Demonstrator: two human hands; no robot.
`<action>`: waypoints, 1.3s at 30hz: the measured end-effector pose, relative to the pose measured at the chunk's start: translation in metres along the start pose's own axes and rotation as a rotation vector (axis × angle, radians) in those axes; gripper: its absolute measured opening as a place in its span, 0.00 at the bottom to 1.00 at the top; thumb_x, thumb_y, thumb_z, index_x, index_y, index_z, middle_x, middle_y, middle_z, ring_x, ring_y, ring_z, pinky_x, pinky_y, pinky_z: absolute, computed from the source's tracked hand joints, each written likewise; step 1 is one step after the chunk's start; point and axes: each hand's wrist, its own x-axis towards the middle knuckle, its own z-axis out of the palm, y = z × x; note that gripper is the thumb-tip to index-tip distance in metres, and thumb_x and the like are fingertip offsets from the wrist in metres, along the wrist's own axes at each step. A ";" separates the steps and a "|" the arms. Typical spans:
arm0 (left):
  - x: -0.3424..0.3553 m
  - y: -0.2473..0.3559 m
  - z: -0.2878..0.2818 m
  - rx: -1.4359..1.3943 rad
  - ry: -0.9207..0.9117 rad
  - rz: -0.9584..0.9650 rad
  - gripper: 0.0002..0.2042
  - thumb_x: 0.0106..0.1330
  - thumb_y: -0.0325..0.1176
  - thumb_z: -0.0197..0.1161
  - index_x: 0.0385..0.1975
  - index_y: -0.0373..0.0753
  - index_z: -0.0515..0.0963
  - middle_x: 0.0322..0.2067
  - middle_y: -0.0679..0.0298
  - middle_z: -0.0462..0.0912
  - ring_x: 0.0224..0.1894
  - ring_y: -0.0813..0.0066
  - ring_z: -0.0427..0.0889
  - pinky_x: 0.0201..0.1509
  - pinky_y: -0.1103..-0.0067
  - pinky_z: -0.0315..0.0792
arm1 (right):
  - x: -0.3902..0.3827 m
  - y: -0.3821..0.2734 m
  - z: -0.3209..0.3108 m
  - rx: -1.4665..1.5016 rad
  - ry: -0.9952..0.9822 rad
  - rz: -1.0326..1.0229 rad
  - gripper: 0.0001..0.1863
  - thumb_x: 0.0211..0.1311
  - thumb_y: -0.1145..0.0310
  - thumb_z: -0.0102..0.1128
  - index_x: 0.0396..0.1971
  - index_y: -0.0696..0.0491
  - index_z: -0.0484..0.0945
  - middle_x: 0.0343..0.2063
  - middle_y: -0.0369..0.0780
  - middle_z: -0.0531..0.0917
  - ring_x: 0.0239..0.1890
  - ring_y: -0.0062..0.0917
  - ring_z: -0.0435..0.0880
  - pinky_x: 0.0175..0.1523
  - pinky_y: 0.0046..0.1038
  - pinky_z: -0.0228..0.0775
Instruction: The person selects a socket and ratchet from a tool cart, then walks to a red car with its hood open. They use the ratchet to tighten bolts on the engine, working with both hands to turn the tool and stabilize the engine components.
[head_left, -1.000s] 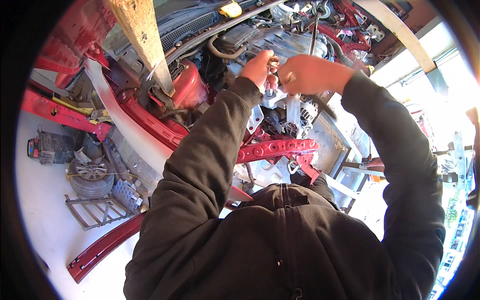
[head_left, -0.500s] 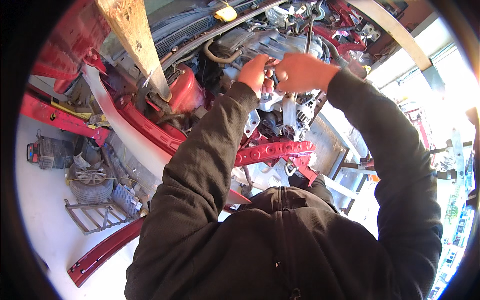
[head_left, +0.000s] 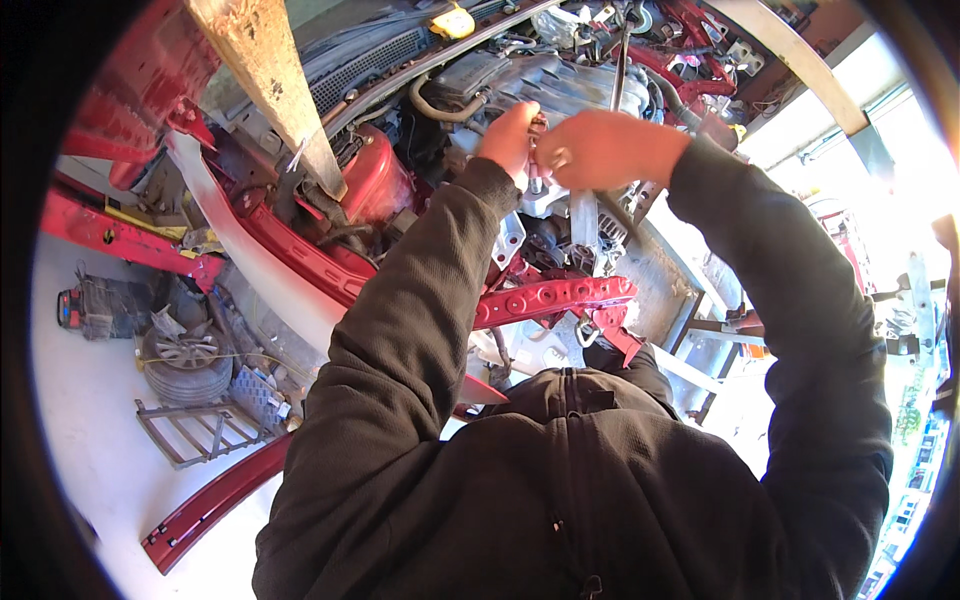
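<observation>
Both hands meet over the engine bay, in front of the dusty grey engine (head_left: 560, 80). My left hand (head_left: 508, 143) is closed, its fingers curled toward the right hand. My right hand (head_left: 612, 150) is also closed and slightly blurred, with its knuckles against the left fingers. Between them shows a small metallic piece (head_left: 536, 172), mostly covered by the fingers; its kind cannot be made out. Below the right hand a dark bar (head_left: 622, 215) slants down to the right; whether it is held is unclear. A red perforated body rail (head_left: 555, 298) runs nearer to me.
A wooden beam (head_left: 265, 85) stands at the upper left beside a red strut tower (head_left: 378, 180). A thin dark rod (head_left: 622, 65) rises behind my right hand. On the left floor are a wheel (head_left: 187, 365), a metal frame (head_left: 200, 432) and a red curved bar (head_left: 215, 500).
My right hand has turned and shifted slightly, now covering more of the left fingers. The dark bar beneath it shows more plainly. The view has moved a little.
</observation>
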 end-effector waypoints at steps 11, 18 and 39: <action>0.002 -0.001 0.004 -0.195 0.004 -0.082 0.15 0.80 0.49 0.61 0.41 0.43 0.80 0.30 0.70 0.80 0.21 0.76 0.74 0.29 0.74 0.72 | -0.004 -0.017 -0.014 0.079 -0.092 0.129 0.28 0.68 0.39 0.67 0.39 0.53 0.89 0.41 0.50 0.89 0.47 0.46 0.89 0.53 0.46 0.79; -0.006 0.007 0.004 -0.062 0.020 -0.113 0.14 0.79 0.51 0.62 0.43 0.46 0.81 0.27 0.70 0.79 0.21 0.75 0.75 0.29 0.70 0.74 | -0.009 -0.011 -0.008 0.061 -0.050 0.027 0.29 0.68 0.37 0.65 0.36 0.53 0.90 0.36 0.48 0.89 0.46 0.47 0.89 0.54 0.49 0.79; 0.003 -0.004 -0.001 -0.068 -0.029 0.021 0.17 0.79 0.53 0.61 0.46 0.45 0.81 0.30 0.69 0.77 0.20 0.76 0.72 0.25 0.71 0.73 | -0.020 -0.023 -0.005 0.004 -0.058 0.106 0.28 0.68 0.38 0.67 0.31 0.52 0.89 0.33 0.48 0.88 0.42 0.45 0.89 0.48 0.48 0.79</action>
